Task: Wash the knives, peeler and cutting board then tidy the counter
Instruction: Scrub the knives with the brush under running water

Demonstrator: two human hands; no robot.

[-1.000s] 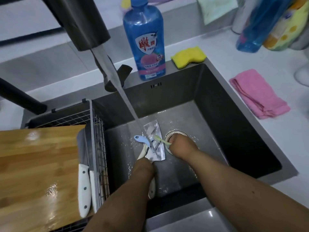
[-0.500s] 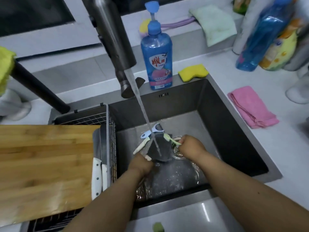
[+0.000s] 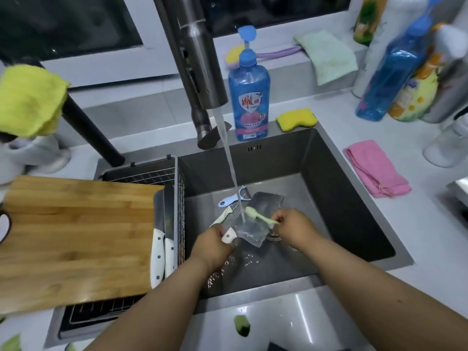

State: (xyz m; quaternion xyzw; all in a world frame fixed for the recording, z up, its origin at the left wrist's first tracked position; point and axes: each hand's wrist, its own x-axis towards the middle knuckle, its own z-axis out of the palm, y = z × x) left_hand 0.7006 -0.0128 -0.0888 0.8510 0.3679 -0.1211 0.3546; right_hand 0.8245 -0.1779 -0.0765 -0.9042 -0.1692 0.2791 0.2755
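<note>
My left hand (image 3: 215,245) grips the white handle of a broad cleaver (image 3: 263,216), held flat under the running water inside the sink (image 3: 329,198). My right hand (image 3: 295,228) holds a pale green brush (image 3: 258,215) whose head rests on the blade. A blue peeler (image 3: 234,198) and a small knife with a pale green handle (image 3: 222,216) lie on the sink floor behind the cleaver. Two white-handled knives (image 3: 162,239) rest at the right edge of the wooden cutting board (image 3: 76,239), which lies over a wire rack (image 3: 152,173) left of the sink.
The tap (image 3: 200,79) pours into the sink. Behind it stand a blue soap bottle (image 3: 249,97) and a yellow sponge (image 3: 296,119). A pink cloth (image 3: 374,168) lies on the right counter, bottles (image 3: 395,77) at the back right. Green peel scraps (image 3: 241,328) sit on the front edge.
The view has tilted up and back. The cleaver has been lifted and turned under the stream, and the brush has moved onto its blade.
</note>
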